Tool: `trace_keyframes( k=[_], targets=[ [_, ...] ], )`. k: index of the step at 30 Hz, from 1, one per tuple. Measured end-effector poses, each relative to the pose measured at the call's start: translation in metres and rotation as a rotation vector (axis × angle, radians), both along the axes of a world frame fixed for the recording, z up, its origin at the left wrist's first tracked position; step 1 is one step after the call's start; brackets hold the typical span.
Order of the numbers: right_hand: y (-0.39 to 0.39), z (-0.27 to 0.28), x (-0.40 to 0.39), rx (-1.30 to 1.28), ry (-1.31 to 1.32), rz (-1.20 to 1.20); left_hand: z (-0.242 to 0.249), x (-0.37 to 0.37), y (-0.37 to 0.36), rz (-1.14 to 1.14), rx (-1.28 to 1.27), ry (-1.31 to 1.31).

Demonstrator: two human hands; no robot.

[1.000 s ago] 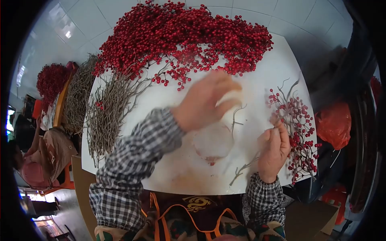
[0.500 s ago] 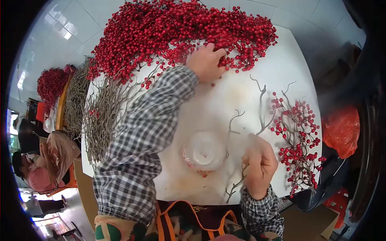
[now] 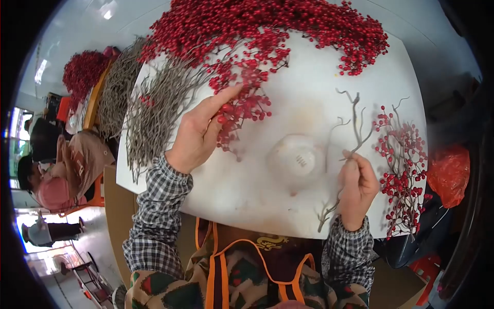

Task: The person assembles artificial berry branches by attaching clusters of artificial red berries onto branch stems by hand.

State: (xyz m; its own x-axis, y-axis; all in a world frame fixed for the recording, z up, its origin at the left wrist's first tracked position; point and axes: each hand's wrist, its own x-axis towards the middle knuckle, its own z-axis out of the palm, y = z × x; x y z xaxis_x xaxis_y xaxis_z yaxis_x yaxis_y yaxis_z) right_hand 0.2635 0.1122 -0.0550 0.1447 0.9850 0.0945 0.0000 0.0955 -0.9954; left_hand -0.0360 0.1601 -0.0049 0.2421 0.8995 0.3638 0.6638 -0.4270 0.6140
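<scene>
On the white table point(image 3: 319, 216), my left hand point(image 3: 198, 134) pinches a red-berry sprig point(image 3: 242, 110); my right hand point(image 3: 356, 188) grips a bare grey twig point(image 3: 355, 129); I see no readable writing.

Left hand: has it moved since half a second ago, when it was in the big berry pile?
Yes. The left hand has pulled back from the berry pile toward the near table edge, gripping a berry sprig.
</scene>
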Motion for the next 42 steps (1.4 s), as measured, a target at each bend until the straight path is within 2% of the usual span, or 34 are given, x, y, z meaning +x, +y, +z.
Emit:
trace_keyframes(
  k=[6,11,14,17,21,24,28,34,35,39,42],
  targets=[
    [-0.004,0.002,-0.009,0.03,-0.036,-0.006,0.002,-0.021,-0.061,0.334,-0.396,-0.157],
    [-0.035,0.017,-0.027,0.059,-0.069,0.042,-0.009,-0.041,-0.088,0.231,0.018,-0.022],
    [-0.048,0.025,-0.034,0.049,-0.131,0.083,-0.024,-0.049,-0.098,0.243,0.135,-0.166],
    [-0.057,0.031,-0.038,0.011,-0.147,0.132,-0.029,-0.053,-0.101,0.36,0.156,-0.274],
    [-0.068,0.032,-0.043,-0.043,-0.138,0.18,-0.041,-0.062,-0.104,0.521,-0.043,-0.048],
    [-0.072,0.019,-0.045,0.067,-0.257,0.148,-0.049,-0.068,-0.109,0.466,0.044,0.109],
    [-0.078,0.01,-0.049,0.07,-0.266,0.157,-0.049,-0.073,-0.121,0.412,-0.035,-0.008],
    [-0.08,0.007,-0.054,0.026,-0.211,0.21,-0.043,-0.07,-0.13,0.496,0.252,0.051],
    [-0.079,0.008,-0.05,0.011,-0.291,0.262,-0.043,-0.068,-0.131,0.496,0.241,-0.023],
    [-0.078,0.009,-0.053,0.011,-0.334,0.298,-0.043,-0.06,-0.128,0.404,0.092,-0.112],
    [-0.079,0.004,-0.053,-0.009,-0.348,0.317,-0.041,-0.056,-0.124,0.444,0.267,0.101]
  ],
)
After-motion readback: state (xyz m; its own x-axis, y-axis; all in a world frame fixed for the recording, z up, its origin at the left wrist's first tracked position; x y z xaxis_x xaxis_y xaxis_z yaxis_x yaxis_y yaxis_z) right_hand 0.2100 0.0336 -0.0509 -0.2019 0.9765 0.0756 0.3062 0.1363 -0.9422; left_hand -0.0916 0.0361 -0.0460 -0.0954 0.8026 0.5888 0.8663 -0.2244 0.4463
